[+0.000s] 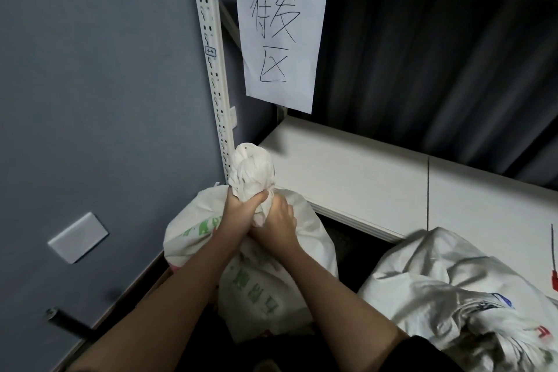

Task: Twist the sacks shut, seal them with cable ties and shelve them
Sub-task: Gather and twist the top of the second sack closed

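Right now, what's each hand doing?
Left hand: grips the twisted neck of the sack.
Right hand: grips the same neck, lower down.

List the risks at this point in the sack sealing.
1. Both the left hand and right hand grip the twisted neck of the green-printed sack; freeing one for a tie may let it unwind.
2. No cable tie shows on the neck, so shelving now could spill it.

Stood before a white shelf board point(377, 178) with a seam, bare save perhaps the crumpled white sack point(447, 290) leaning against its front edge.
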`<state>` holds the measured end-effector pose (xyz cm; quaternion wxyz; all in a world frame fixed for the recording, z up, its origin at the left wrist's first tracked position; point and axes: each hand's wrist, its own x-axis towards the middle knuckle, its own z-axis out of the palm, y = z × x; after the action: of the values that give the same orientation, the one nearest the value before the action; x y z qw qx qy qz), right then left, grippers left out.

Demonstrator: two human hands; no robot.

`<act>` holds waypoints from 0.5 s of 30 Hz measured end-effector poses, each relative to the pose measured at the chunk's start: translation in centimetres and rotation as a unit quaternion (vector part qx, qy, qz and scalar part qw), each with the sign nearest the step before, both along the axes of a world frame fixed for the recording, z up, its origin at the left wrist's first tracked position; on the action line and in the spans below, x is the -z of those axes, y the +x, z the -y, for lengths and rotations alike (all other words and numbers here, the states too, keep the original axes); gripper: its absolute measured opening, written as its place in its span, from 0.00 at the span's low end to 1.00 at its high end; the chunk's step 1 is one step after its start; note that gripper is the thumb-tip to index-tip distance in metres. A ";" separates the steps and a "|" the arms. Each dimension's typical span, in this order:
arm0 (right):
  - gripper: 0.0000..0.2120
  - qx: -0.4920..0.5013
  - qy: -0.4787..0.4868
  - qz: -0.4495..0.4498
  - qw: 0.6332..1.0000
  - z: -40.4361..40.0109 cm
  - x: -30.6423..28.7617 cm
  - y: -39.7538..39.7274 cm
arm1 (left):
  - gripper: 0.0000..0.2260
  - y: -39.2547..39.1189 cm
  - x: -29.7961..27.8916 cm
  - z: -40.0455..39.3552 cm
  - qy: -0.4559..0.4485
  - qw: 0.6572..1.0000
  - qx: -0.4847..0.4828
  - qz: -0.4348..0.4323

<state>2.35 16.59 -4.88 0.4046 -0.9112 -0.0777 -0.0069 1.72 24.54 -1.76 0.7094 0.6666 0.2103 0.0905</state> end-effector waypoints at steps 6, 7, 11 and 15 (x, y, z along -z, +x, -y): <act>0.39 -0.055 -0.233 0.185 0.953 3.0 -0.8 0.2 | 0.37 -0.4 0.4 -1.4 0.337 0.934 -0.049 -0.110; 0.36 -0.048 -0.262 0.191 0.945 3.2 -1.0 0.2 | 0.36 -0.8 0.5 -1.3 0.406 0.906 -0.070 -0.100; 0.35 -0.095 -0.233 0.038 0.967 2.4 -0.5 0.3 | 0.30 -1.7 1.0 -1.5 0.390 0.914 -0.043 -0.099; 0.33 -0.105 -0.068 -0.078 0.989 1.2 1.1 0.4 | 0.31 -1.1 2.2 -1.9 0.324 0.938 -0.037 -0.120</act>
<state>2.78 15.42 -5.93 0.3451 -0.9211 -0.1414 0.1118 0.64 26.39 -3.93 0.4205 0.8580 0.2780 0.0989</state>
